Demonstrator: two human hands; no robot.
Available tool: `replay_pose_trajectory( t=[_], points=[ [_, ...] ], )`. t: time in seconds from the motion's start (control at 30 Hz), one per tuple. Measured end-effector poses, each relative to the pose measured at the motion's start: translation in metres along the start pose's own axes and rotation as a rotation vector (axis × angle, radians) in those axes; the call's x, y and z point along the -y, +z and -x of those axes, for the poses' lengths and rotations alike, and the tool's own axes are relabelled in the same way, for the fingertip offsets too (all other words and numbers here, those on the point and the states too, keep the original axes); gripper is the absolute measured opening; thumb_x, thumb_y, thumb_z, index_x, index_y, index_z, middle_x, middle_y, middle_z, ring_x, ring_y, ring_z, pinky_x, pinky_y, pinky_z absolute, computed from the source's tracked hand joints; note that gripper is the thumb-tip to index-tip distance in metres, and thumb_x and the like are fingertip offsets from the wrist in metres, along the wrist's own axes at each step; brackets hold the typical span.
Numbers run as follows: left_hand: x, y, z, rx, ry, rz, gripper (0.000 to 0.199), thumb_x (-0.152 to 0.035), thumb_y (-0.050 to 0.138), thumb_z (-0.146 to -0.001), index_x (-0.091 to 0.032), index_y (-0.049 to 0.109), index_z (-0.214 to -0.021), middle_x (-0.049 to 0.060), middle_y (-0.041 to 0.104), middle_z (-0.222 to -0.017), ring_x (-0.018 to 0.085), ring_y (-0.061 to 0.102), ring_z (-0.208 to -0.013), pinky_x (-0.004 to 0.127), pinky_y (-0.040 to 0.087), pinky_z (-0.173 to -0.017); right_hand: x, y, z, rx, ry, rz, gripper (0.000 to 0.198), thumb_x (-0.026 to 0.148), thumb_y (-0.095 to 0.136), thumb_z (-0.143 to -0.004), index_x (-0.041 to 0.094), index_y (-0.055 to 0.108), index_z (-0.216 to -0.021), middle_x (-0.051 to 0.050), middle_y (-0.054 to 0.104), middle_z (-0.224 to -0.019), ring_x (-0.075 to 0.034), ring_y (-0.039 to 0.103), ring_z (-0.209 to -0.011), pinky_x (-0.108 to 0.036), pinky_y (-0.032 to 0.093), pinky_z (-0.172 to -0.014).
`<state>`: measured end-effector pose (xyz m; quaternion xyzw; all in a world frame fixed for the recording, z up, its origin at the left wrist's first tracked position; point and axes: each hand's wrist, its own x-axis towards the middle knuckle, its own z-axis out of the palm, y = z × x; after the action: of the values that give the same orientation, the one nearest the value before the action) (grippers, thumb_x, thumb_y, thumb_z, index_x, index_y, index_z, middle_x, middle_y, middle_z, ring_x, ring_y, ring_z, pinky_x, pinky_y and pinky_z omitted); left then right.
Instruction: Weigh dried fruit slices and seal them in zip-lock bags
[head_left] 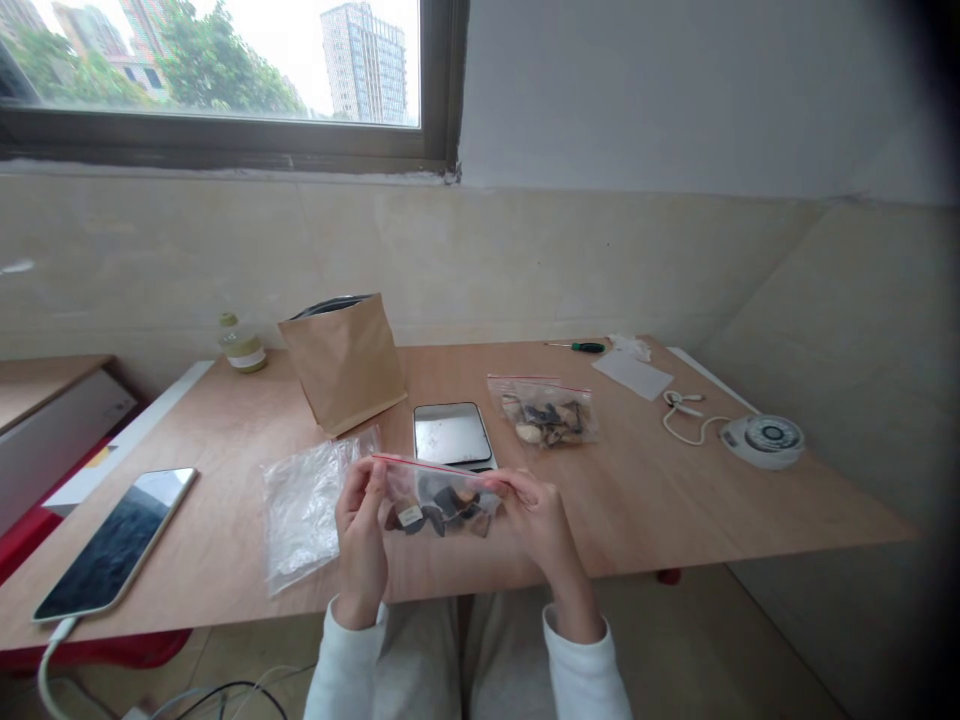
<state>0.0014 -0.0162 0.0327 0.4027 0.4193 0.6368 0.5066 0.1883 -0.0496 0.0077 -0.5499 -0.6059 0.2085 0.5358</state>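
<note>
Between my two hands, a clear zip bag [442,505] with a red seal line hangs above the table's front part. Dark and pale dried pieces lie inside it. My left hand [364,530] pinches its left upper corner, and my right hand [536,515] pinches the right upper corner. Just behind the bag sits a small digital scale [451,435] with a shiny plate, its front partly hidden. More zip bags [551,415] of similar dried pieces lie to the scale's right. Flat clear plastic bags [300,510] rest beside my left hand.
A brown kraft pouch [345,365] stands open-topped at the back left, near a small bottle [243,345]. A phone [116,545] with a cable lies at left. On the right are a screwdriver [585,347], white paper [632,374] and a round white device [763,440] with a cord.
</note>
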Motion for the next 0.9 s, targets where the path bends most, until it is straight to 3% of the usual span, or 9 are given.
replay_pose_trajectory(
  t=[0.17, 0.27, 0.33, 0.43, 0.53, 0.63, 0.73, 0.83, 0.9],
  points=[
    [0.004, 0.003, -0.003, -0.057, -0.115, 0.145, 0.027, -0.042, 0.072, -0.076, -0.018, 0.062, -0.084, -0.004, 0.061, -0.075, 0.006, 0.056, -0.064, 0.015, 0.045, -0.06, 0.007, -0.001, -0.003, 0.092, 0.086, -0.218, 0.035, 0.042, 0.043, -0.098, 0.026, 0.066, -0.118, -0.006, 0.072, -0.113, -0.023, 0.067, -0.106, -0.037, 0.052, -0.092],
    [0.006, 0.004, -0.005, -0.066, -0.157, 0.184, 0.025, -0.041, 0.071, -0.077, -0.019, 0.062, -0.086, -0.004, 0.063, -0.078, 0.007, 0.06, -0.068, 0.017, 0.048, -0.064, 0.009, 0.0, -0.006, 0.06, 0.114, -0.344, 0.032, 0.044, 0.046, -0.097, 0.024, 0.065, -0.114, -0.007, 0.073, -0.111, -0.023, 0.068, -0.105, -0.036, 0.053, -0.092],
    [0.006, 0.001, -0.008, 0.025, -0.202, 0.153, 0.023, -0.04, 0.069, -0.079, -0.019, 0.064, -0.087, -0.002, 0.067, -0.082, 0.01, 0.064, -0.074, 0.021, 0.05, -0.07, 0.007, -0.003, -0.009, 0.004, 0.157, -0.413, 0.028, 0.046, 0.051, -0.094, 0.024, 0.064, -0.106, -0.007, 0.075, -0.099, -0.023, 0.072, -0.092, -0.035, 0.056, -0.084],
    [0.004, -0.006, -0.012, 0.269, -0.235, -0.047, 0.027, -0.042, 0.064, -0.083, -0.017, 0.07, -0.092, 0.006, 0.072, -0.096, 0.018, 0.067, -0.09, 0.029, 0.05, -0.084, -0.004, -0.018, -0.015, -0.11, 0.233, -0.487, 0.03, 0.048, 0.062, -0.086, 0.024, 0.059, -0.104, -0.006, 0.075, -0.078, -0.023, 0.074, -0.072, -0.032, 0.058, -0.068],
    [0.004, -0.016, -0.023, 0.365, -0.139, -0.24, 0.037, -0.046, 0.057, -0.086, -0.017, 0.07, -0.105, 0.011, 0.068, -0.116, 0.022, 0.063, -0.107, 0.033, 0.048, -0.092, -0.028, -0.049, -0.029, -0.265, 0.262, -0.427, 0.04, 0.051, 0.069, -0.079, 0.021, 0.06, -0.105, -0.007, 0.074, -0.075, -0.023, 0.072, -0.066, -0.031, 0.057, -0.06],
    [0.011, -0.03, -0.05, 0.164, 0.096, -0.402, 0.043, -0.046, 0.061, -0.083, -0.019, 0.062, -0.116, 0.011, 0.062, -0.126, 0.025, 0.056, -0.119, 0.039, 0.043, -0.101, -0.065, -0.087, -0.049, -0.42, 0.276, -0.301, 0.048, 0.058, 0.067, -0.076, 0.018, 0.06, -0.103, -0.008, 0.072, -0.075, -0.022, 0.069, -0.064, -0.031, 0.055, -0.056],
    [0.024, -0.051, -0.092, -0.081, 0.302, -0.627, 0.061, -0.043, 0.065, -0.078, -0.017, 0.048, -0.131, 0.016, 0.05, -0.137, 0.029, 0.046, -0.129, 0.046, 0.036, -0.108, -0.105, -0.117, -0.064, -0.419, 0.316, -0.092, 0.059, 0.065, 0.061, -0.075, 0.016, 0.058, -0.108, -0.01, 0.07, -0.081, -0.023, 0.066, -0.063, -0.036, 0.055, -0.057],
    [0.039, -0.076, -0.14, -0.18, 0.308, -0.785, 0.093, -0.037, 0.078, -0.062, -0.008, 0.033, -0.138, 0.025, 0.036, -0.145, 0.038, 0.03, -0.139, 0.054, 0.023, -0.114, -0.133, -0.129, -0.065, -0.469, 0.312, 0.186, 0.066, 0.064, 0.054, -0.079, 0.011, 0.052, -0.118, -0.021, 0.066, -0.106, -0.031, 0.065, -0.094, -0.049, 0.052, -0.082],
    [0.047, -0.09, -0.166, -0.165, 0.261, -0.799, 0.109, -0.037, 0.082, -0.054, -0.005, 0.025, -0.141, 0.028, 0.026, -0.149, 0.042, 0.021, -0.142, 0.055, 0.017, -0.116, -0.143, -0.125, -0.056, -0.563, 0.285, 0.356, 0.069, 0.059, 0.053, -0.08, 0.006, 0.048, -0.123, -0.029, 0.054, -0.125, -0.038, 0.052, -0.119, -0.059, 0.04, -0.098]
  ],
)
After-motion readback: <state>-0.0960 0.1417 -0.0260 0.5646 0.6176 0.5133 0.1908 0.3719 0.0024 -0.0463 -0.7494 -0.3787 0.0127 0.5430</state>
